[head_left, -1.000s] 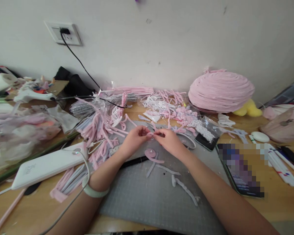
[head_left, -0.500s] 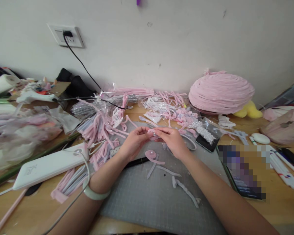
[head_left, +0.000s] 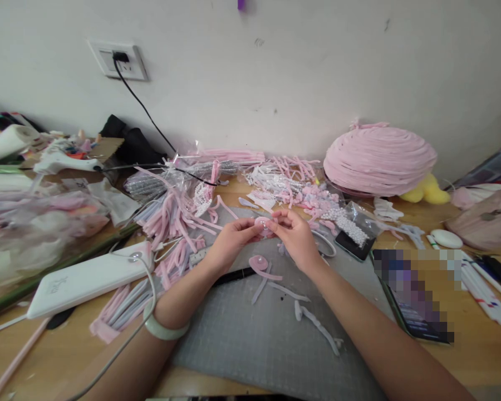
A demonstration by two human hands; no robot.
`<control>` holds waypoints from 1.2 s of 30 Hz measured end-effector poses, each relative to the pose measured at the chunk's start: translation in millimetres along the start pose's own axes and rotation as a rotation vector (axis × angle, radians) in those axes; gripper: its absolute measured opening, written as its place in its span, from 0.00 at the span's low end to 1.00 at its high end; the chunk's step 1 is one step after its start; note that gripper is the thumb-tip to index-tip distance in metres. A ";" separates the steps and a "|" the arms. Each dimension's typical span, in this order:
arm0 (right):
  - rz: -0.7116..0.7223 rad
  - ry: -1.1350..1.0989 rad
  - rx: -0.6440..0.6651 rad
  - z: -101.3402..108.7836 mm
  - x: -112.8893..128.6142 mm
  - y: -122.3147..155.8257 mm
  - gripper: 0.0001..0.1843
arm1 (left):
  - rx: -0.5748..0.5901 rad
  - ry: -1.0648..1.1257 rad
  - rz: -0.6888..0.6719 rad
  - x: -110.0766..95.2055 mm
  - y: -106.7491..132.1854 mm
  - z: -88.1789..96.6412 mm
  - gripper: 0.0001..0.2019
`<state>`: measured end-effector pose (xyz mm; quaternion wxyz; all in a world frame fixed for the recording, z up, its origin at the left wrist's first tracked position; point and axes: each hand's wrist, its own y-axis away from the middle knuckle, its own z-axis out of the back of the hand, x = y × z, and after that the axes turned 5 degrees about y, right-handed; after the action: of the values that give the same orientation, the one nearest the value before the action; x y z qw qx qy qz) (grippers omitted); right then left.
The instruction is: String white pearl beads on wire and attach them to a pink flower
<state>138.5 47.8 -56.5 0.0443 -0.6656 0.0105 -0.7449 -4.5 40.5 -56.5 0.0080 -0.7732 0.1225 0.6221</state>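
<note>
Between my two hands, above the grey cutting mat (head_left: 242,340), is a small pink fuzzy coil with white beads (head_left: 264,224). My left hand (head_left: 234,243) pinches its left side between thumb and fingers. On the other side, my right hand (head_left: 292,234) grips the coil with thumb and index finger, the other fingers curled. Below them lies another pink coil with a pearl centre (head_left: 258,263) and a strip tail. Pale grey-blue fuzzy stems (head_left: 317,326) rest nearer to me on the mat. A black pen-like stick (head_left: 234,277) lies beneath my left wrist.
A white power bank (head_left: 87,281) with a cable stands left, the cable crossing my left forearm. Pink stems (head_left: 167,214) and bead strings (head_left: 350,225) crowd the back. At right are a phone (head_left: 417,317), white markers (head_left: 482,289) and a large pink bundle (head_left: 379,159).
My right hand's fingers have lifted and loosened a little around the beaded coil. The whole view has shifted slightly, and the things on the mat lie as before.
</note>
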 end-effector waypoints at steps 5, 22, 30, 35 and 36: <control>0.077 0.061 -0.011 -0.8 -2.6 1.4 0.09 | -0.041 -0.095 -0.029 -2.4 1.5 -1.0 0.14; -0.028 -0.175 0.007 -2.4 -5.0 -0.2 0.08 | -0.003 -0.119 -0.048 -2.4 1.1 -3.0 0.14; -0.173 -0.393 0.014 -2.6 1.2 1.0 0.10 | 0.048 0.055 -0.038 2.9 -0.2 -3.0 0.13; -0.191 -0.418 0.009 -1.9 3.9 1.5 0.10 | 0.070 0.095 -0.036 2.9 1.1 -4.3 0.11; -0.188 -0.418 0.007 -1.7 4.0 1.4 0.10 | 0.061 0.093 -0.037 2.6 1.3 -4.7 0.11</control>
<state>136.4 46.0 -52.8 -0.0217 -0.8035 -0.0633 -0.5915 0.3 38.0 -57.8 0.0375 -0.8030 0.1274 0.5810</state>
